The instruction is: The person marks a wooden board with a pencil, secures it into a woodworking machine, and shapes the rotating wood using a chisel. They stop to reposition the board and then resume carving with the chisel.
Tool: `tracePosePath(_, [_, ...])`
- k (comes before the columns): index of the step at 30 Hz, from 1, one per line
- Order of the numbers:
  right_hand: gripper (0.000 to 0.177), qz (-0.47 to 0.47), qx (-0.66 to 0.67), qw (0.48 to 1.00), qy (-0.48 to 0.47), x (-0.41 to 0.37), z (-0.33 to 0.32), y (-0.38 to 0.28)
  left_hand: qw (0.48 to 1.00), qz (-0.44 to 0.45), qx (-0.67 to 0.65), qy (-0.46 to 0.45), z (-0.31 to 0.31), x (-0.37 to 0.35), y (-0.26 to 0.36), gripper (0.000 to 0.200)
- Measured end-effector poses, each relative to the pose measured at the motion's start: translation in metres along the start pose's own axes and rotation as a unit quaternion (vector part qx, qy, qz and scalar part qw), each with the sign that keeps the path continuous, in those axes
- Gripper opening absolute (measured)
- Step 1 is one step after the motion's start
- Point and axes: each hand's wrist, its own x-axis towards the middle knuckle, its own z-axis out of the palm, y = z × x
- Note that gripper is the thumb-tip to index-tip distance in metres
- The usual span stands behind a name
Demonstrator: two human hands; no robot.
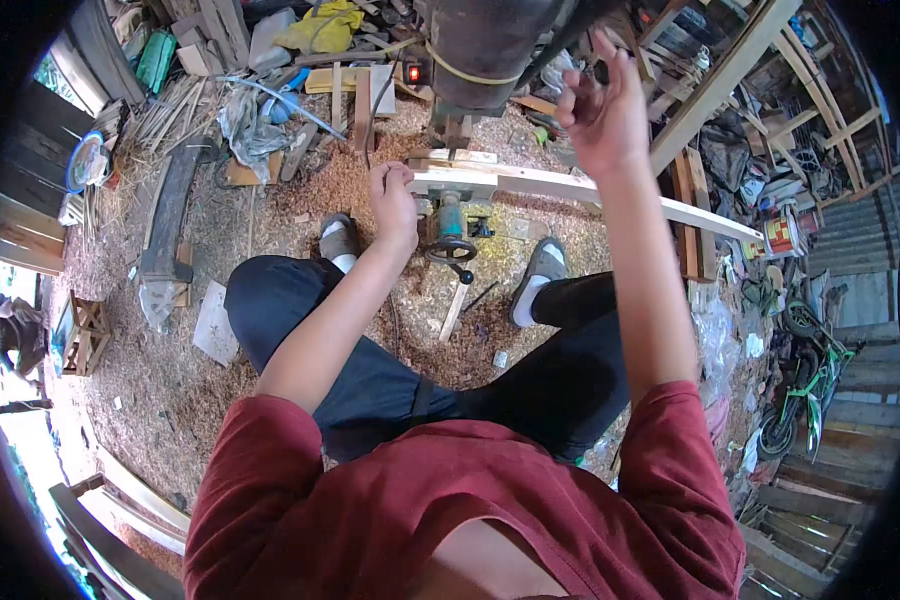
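Observation:
A long pale wooden bar (550, 182) lies across the table of a drilling machine (480, 50) with a dark, rounded housing. The machine's bit comes down close to the bar's left part. My left hand (395, 205) is at the bar's left end, its fingers curled against the wood; part of that grip is hidden. Raised to the right of the housing, my right hand (610, 115) has bent fingers that stand apart, with nothing seen in them. Below the table is a handwheel (452, 250) with a black knob.
Sawdust and shavings cover the floor (300, 220). My feet stand on either side of the handwheel. A red light (415, 73) glows beside the housing. Timber scraps and bags lie behind; a tin can (785, 233) stands near the bar's right end. A green motorbike (805, 385) is far right.

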Motion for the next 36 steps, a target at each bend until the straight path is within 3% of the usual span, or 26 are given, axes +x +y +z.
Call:
tracePosePath(1, [0.049,-0.009,0.006,1.0,-0.016,-0.001,-0.01,0.024,1.0,0.023,-0.008,0.001,-0.003,0.002,-0.004,0.014])
tracePosePath(3, [0.045,0.073,-0.08,0.994,0.028,-0.022,-0.017,0.077,1.0,-0.001,-0.001,0.014,-0.002,-0.004,0.005,0.014])
tracePosePath(4, [0.044,0.138,-0.154,0.972,0.11,-0.038,-0.017,0.108,0.999,-0.02,0.003,0.024,-0.001,-0.007,0.009,0.013])
tracePosePath(5, [0.044,0.13,-0.198,0.968,0.083,-0.038,-0.058,0.178,0.999,-0.022,0.005,0.026,-0.003,-0.006,0.008,0.013])
tracePosePath(6, [0.041,0.095,-0.305,0.938,0.136,-0.053,-0.073,0.226,1.0,-0.018,0.004,0.023,-0.005,-0.006,0.006,0.013])
tracePosePath(8, [0.041,0.075,-0.342,0.924,0.156,-0.09,-0.086,0.282,1.0,-0.013,0.004,0.02,-0.006,-0.003,0.007,0.013])
tracePosePath(9, [0.04,0.121,-0.409,0.886,0.181,-0.1,-0.088,0.296,1.0,-0.014,0.004,0.02,-0.007,-0.003,0.008,0.012])
tracePosePath(11, [0.04,0.118,-0.42,0.877,0.2,-0.113,-0.11,0.346,1.0,-0.017,0.005,0.02,-0.008,-0.002,0.007,0.012])
tracePosePath(14, [0.051,0.129,-0.585,0.765,0.238,-0.124,-0.123,0.382,1.0,-0.015,-0.005,0.013,-0.01,-0.001,0.003,0.012])
tracePosePath(18, [0.062,0.225,-0.498,0.801,0.245,-0.122,-0.128,0.402,1.0,-0.017,-0.001,0.02,-0.008,-0.003,0.001,0.013])
tracePosePath(20, [0.069,0.299,-0.365,0.842,0.261,-0.117,-0.154,0.449,0.999,-0.017,-0.006,0.029,-0.007,-0.006,0.0,0.013])
tracePosePath(21, [0.069,0.303,-0.365,0.841,0.261,-0.117,-0.152,0.45,0.999,-0.019,-0.007,0.029,-0.008,-0.006,-0.001,0.013])
tracePosePath(23, [0.072,0.342,-0.24,0.866,0.273,-0.119,-0.148,0.45,0.999,-0.022,-0.006,0.031,-0.009,-0.007,-0.004,0.013])
tracePosePath(29, [0.069,0.33,-0.233,0.861,0.309,-0.121,-0.108,0.411,0.996,-0.008,0.088,-0.009,-0.029,0.004,-0.034,0.018])
tracePosePath(31, [0.07,0.33,-0.241,0.854,0.321,-0.119,-0.106,0.403,0.967,0.046,0.234,-0.091,-0.038,0.007,-0.054,0.019])
tracePosePath(33, [0.065,0.312,-0.244,0.847,0.354,-0.118,-0.103,0.403,0.957,0.093,0.256,-0.105,-0.048,0.01,-0.079,0.02])
tracePosePath(35, [0.06,0.32,-0.255,0.838,0.361,-0.116,-0.105,0.406,0.889,0.138,0.388,-0.198,-0.059,0.007,-0.092,0.023])
tracePosePath(36, [0.06,0.321,-0.256,0.838,0.36,-0.115,-0.113,0.418,0.878,0.138,0.392,-0.238,-0.064,0.009,-0.102,0.024])
